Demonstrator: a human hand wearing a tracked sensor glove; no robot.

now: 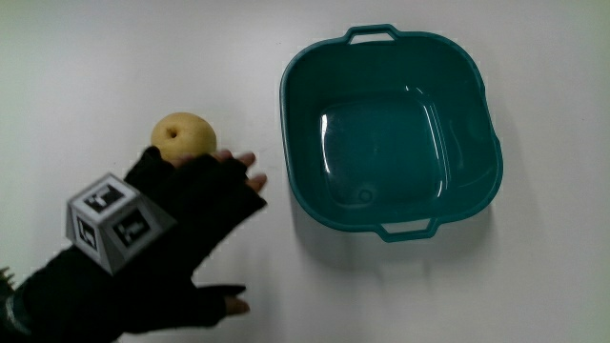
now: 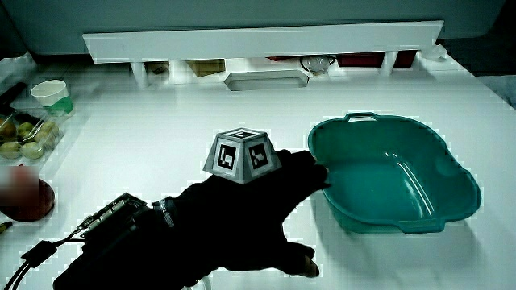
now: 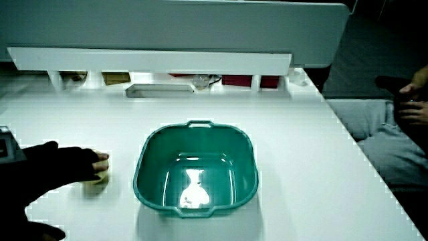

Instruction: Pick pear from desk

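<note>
A round yellow pear (image 1: 184, 135) lies on the white desk beside the teal basin (image 1: 477, 105). The gloved hand (image 1: 195, 195) reaches over the desk with its fingers spread, the fingertips (image 1: 250, 170) touching or nearly touching the pear's near side; nothing is held. The patterned cube (image 1: 112, 221) sits on the hand's back. In a side view the hand (image 2: 242, 209) hides the pear. In a side view the pear (image 3: 95, 185) peeks out under the fingertips (image 3: 100, 161).
The teal basin (image 2: 451, 181) (image 3: 144, 167) holds nothing. At the desk's edge, beside the forearm, stand a paper cup (image 2: 50, 95), a tray of green fruit (image 2: 24, 137) and a reddish object (image 2: 24, 197). A low partition (image 2: 258, 40) bounds the desk.
</note>
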